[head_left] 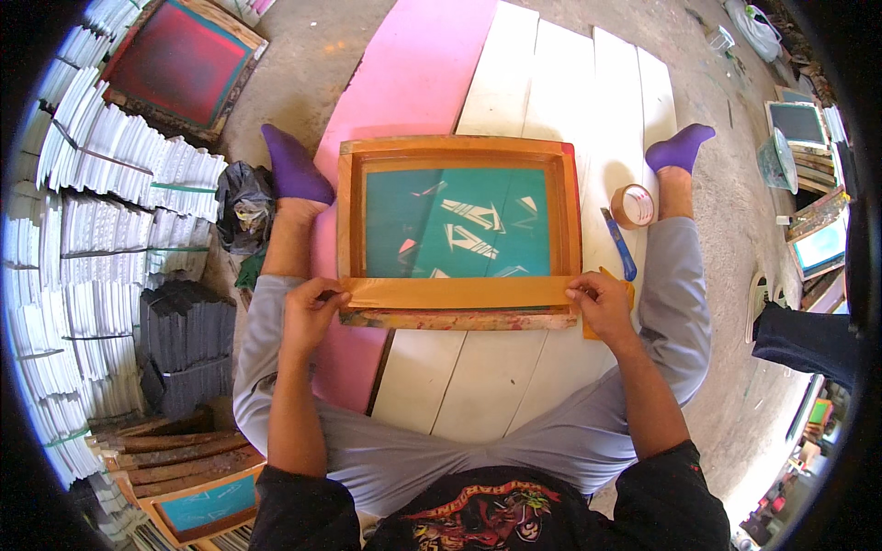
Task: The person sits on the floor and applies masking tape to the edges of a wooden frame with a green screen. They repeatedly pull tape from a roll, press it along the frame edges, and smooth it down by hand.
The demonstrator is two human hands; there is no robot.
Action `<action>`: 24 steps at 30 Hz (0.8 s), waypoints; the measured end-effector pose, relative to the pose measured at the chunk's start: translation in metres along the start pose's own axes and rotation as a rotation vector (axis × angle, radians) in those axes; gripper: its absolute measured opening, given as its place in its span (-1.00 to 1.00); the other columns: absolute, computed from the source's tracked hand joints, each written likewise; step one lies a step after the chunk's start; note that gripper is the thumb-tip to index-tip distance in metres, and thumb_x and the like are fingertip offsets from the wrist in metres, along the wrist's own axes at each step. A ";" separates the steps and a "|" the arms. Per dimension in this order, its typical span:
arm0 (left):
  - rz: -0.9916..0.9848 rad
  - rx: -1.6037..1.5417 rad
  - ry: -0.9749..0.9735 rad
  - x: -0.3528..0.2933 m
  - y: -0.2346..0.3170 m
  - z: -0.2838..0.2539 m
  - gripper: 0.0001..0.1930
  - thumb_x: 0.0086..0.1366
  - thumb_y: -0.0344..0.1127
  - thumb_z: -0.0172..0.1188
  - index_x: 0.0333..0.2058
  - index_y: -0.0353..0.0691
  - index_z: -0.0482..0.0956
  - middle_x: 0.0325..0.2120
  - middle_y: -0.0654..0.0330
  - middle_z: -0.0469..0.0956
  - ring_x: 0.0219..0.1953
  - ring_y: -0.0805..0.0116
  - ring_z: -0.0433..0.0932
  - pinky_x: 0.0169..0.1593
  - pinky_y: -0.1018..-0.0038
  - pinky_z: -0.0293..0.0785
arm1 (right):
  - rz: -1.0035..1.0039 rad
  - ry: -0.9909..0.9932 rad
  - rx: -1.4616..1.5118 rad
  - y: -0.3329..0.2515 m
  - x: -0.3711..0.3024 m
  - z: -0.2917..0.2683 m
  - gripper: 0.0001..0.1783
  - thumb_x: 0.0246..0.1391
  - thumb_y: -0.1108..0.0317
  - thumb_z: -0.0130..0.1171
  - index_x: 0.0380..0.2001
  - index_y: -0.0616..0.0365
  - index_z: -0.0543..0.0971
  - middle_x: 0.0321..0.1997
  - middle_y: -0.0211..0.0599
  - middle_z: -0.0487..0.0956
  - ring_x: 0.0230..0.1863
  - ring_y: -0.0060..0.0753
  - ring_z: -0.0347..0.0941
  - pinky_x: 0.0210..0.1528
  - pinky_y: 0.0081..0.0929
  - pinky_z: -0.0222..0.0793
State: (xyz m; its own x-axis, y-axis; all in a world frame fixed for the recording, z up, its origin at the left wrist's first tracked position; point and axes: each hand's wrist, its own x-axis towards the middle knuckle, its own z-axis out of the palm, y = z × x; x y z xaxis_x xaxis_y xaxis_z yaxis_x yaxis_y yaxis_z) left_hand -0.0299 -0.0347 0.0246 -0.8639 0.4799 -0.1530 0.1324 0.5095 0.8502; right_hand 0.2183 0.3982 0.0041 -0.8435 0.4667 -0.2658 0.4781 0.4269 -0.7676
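Note:
A wooden screen-printing frame lies between my legs, its teal mesh showing pale angular shapes. Along the frame's near side stretches a strip of brown packing tape. My left hand pinches the strip's left end at the frame's near left corner. At the other end, my right hand pinches the tape by the near right corner. Right of the frame lie a blue utility knife and a roll of brown tape. A yellow-orange piece shows partly beneath my right hand.
White and pink boards support the frame. Tied stacks of white sheets and a dark stack stand at left, beside a black plastic bag. More screen frames lean at far left and right.

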 end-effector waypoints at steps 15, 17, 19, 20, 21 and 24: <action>0.066 0.056 -0.002 0.000 0.005 -0.012 -0.88 0.19 -0.52 0.40 -0.28 -0.38 0.72 -0.41 0.10 0.70 -0.36 0.39 0.65 -0.25 0.49 0.55 | 0.039 0.050 0.084 0.007 0.008 -0.007 -0.78 0.06 0.39 0.40 -0.21 0.23 0.73 -0.28 -0.17 0.74 -0.30 -0.35 0.64 -0.20 -0.41 0.53; 0.050 0.070 -0.022 0.001 0.011 -0.017 -0.87 0.19 -0.51 0.40 -0.28 -0.39 0.72 -0.41 0.09 0.70 -0.36 0.38 0.65 -0.24 0.49 0.55 | 0.064 0.050 0.104 0.002 0.010 -0.010 -0.77 0.06 0.38 0.40 -0.22 0.24 0.73 -0.28 -0.17 0.74 -0.31 -0.36 0.64 -0.20 -0.42 0.53; 0.061 0.081 -0.039 0.004 0.019 -0.021 -0.87 0.19 -0.51 0.40 -0.28 -0.39 0.73 -0.40 0.08 0.70 -0.36 0.36 0.66 -0.23 0.49 0.55 | 0.072 0.041 0.080 -0.007 0.010 -0.015 -0.76 0.06 0.36 0.40 -0.21 0.24 0.73 -0.27 -0.16 0.74 -0.31 -0.36 0.64 -0.20 -0.43 0.53; 0.079 0.084 -0.046 0.006 0.024 -0.022 -0.87 0.19 -0.50 0.40 -0.28 -0.39 0.73 -0.40 0.08 0.70 -0.36 0.36 0.66 -0.23 0.48 0.55 | 0.056 0.044 0.064 -0.004 0.010 -0.016 -0.76 0.07 0.35 0.40 -0.21 0.23 0.74 -0.27 -0.16 0.75 -0.32 -0.35 0.65 -0.20 -0.43 0.53; 0.097 0.088 -0.052 0.007 0.027 -0.022 -0.87 0.19 -0.50 0.41 -0.28 -0.38 0.73 -0.40 0.07 0.70 -0.36 0.35 0.66 -0.23 0.47 0.56 | 0.041 0.048 0.048 0.001 0.011 -0.017 -0.75 0.07 0.34 0.39 -0.20 0.22 0.74 -0.27 -0.16 0.75 -0.32 -0.35 0.65 -0.20 -0.42 0.53; 0.192 0.251 -0.092 0.009 0.027 -0.019 -0.87 0.17 -0.46 0.42 -0.29 -0.36 0.74 -0.41 0.05 0.70 -0.37 0.28 0.67 -0.23 0.43 0.57 | 0.026 0.033 -0.041 0.003 0.007 -0.015 -0.75 0.07 0.32 0.39 -0.20 0.21 0.75 -0.26 -0.15 0.75 -0.32 -0.32 0.66 -0.18 -0.42 0.54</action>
State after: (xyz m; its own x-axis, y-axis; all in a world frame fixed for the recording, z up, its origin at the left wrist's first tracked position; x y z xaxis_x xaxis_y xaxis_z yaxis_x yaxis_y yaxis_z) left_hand -0.0434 -0.0307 0.0556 -0.7656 0.6408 -0.0567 0.4142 0.5585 0.7187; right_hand 0.2175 0.4141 0.0083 -0.8223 0.5033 -0.2657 0.5103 0.4453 -0.7357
